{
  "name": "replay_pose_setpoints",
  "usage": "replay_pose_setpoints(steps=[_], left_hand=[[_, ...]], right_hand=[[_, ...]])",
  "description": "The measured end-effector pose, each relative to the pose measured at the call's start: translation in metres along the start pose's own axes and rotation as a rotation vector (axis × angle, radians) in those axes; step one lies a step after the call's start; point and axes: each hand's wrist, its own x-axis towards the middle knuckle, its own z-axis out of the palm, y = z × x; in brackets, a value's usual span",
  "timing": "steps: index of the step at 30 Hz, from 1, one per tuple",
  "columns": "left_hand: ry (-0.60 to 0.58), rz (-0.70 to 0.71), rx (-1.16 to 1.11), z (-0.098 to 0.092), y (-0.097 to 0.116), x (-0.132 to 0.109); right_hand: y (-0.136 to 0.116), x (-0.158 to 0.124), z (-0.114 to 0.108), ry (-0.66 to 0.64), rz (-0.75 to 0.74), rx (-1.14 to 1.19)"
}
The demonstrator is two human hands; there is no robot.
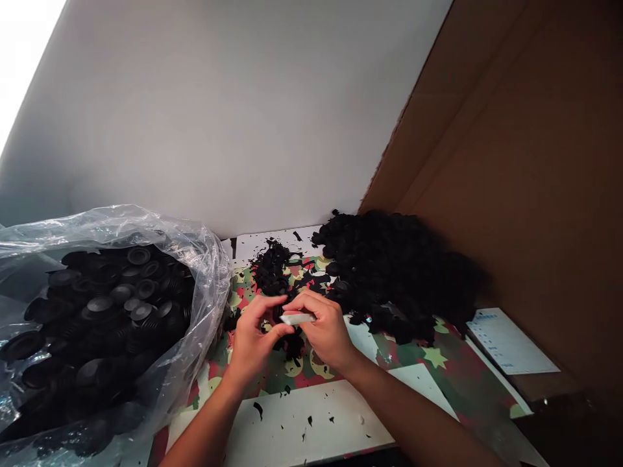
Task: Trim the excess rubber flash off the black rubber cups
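Note:
Over the middle of the worktop, my two hands meet close together. My left hand (pixel 254 332) curls its thumb and forefinger around the edge of a small black part (pixel 277 314), which looks like one of the round rubber discs; much of it blends into the dark scraps behind. In my right hand (pixel 325 325), closed fingers pinch a pale, flat strip with a pointed end (pixel 298 318), its tip directed at the left hand's part. The exact kind of this strip cannot be made out.
A clear plastic bag (pixel 209 259) full of black ribbed discs (pixel 141 311) stands at left. A large black heap (pixel 389 266) lies back right, near a cardboard wall (pixel 511 162). Black scraps (pixel 272 259) litter the patterned cover (pixel 438 357) and white board (pixel 292 421). A printed sheet (pixel 511 344) lies right.

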Motion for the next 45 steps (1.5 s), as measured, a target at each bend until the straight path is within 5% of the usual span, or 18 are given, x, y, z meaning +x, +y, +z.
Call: replay_pose_setpoints(steps=[9,18,22,27,32,39,45], left_hand=[[0.176,0.34,0.322,0.003,0.001,-0.009],[0.22,0.684,0.3,0.003,-0.006,-0.012],[0.23,0.724,0.178,0.006,-0.002,-0.016],[0.213,0.453,0.028,0.009,-0.001,-0.012],[0.238,0.2,-0.162,0.006,-0.005,-0.005],[0.178,-0.259,-0.559,0.0,-0.012,0.0],[0.135,-0.431,-0.741,0.001,-0.01,-0.002]], right_hand=[[-0.005,0.004,0.001,0.002,0.003,-0.094],[0.006,0.006,0.012,-0.088,0.286,0.192],[0.024,0.015,0.002,0.095,0.44,0.353],[0.037,0.026,-0.024,0.032,0.398,0.246],[0.029,0.022,-0.027,-0.064,0.379,0.136],[0.021,0.02,-0.026,-0.022,0.431,0.189],[0.011,0.015,-0.024,0.19,0.256,0.237]])
